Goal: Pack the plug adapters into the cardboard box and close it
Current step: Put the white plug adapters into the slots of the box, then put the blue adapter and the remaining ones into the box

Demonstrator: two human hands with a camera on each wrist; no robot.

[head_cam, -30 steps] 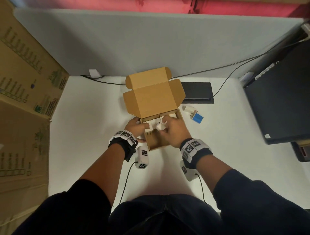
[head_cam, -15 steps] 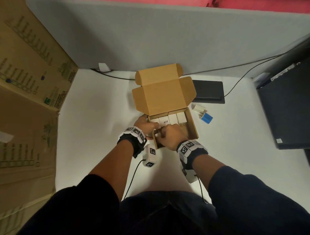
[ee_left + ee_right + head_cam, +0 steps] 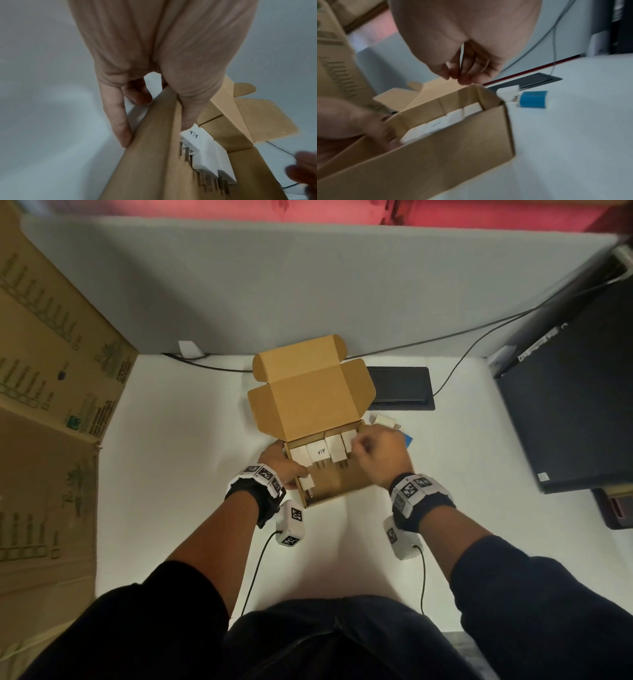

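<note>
The cardboard box (image 3: 337, 484) stands open on the white table, its lid (image 3: 308, 402) raised at the back. Several white plug adapters (image 3: 322, 453) lie in a row along its far wall, and one more adapter (image 3: 306, 483) lies at the near left. My left hand (image 3: 277, 460) grips the box's left wall (image 3: 150, 155), fingers outside and thumb inside. My right hand (image 3: 380, 455) hovers over the box's right end, its fingers (image 3: 464, 77) curled and holding nothing. A loose white adapter (image 3: 385, 421) and a blue adapter (image 3: 533, 99) lie on the table just right of the box.
A flat black device (image 3: 399, 388) with a cable lies behind the box on the right. A dark computer case (image 3: 575, 392) stands at the right edge. Large printed cartons (image 3: 51, 371) fill the left side, and a grey partition closes the back.
My right hand has left the near left of the box, where an adapter now lies, and moved to the right end. My left hand stays on the left wall.
</note>
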